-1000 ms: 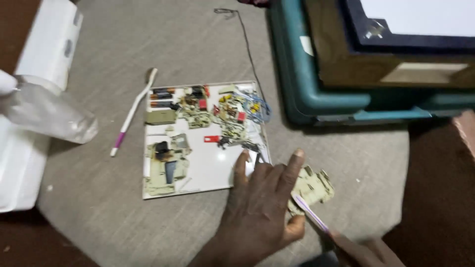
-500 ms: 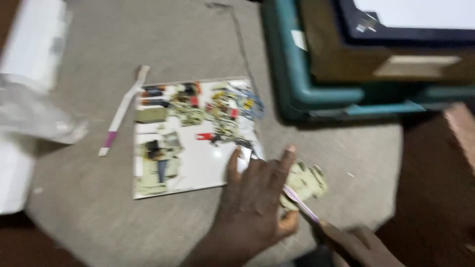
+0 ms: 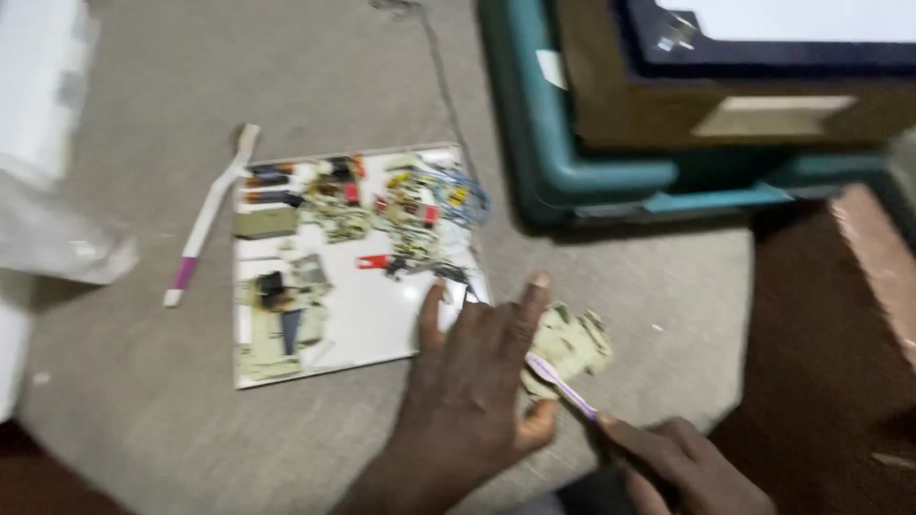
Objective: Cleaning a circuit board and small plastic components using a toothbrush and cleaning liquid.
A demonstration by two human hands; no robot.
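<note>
My left hand (image 3: 472,381) lies flat on the grey mat, its fingers spread over the near right corner of a white board (image 3: 353,315) and pinning a small pale circuit piece (image 3: 571,345). My right hand (image 3: 682,467), at the bottom right, grips a thin pink-and-white tool (image 3: 561,384) whose tip touches that pale piece beside my left thumb. The white board carries several small electronic parts (image 3: 382,205), red, yellow, blue and dark, mostly on its far half. The frame is blurred.
A white-and-pink toothbrush (image 3: 208,215) lies left of the board. A teal case (image 3: 582,162) with a brown and dark box on it stands at the back right. White plastic wrapping (image 3: 57,238) sits at the left edge. Dark red floor (image 3: 830,362) shows to the right.
The view has shifted and blurred a little. Both hands keep their hold on the pale piece and the thin tool; the tool tip stays against the piece.
</note>
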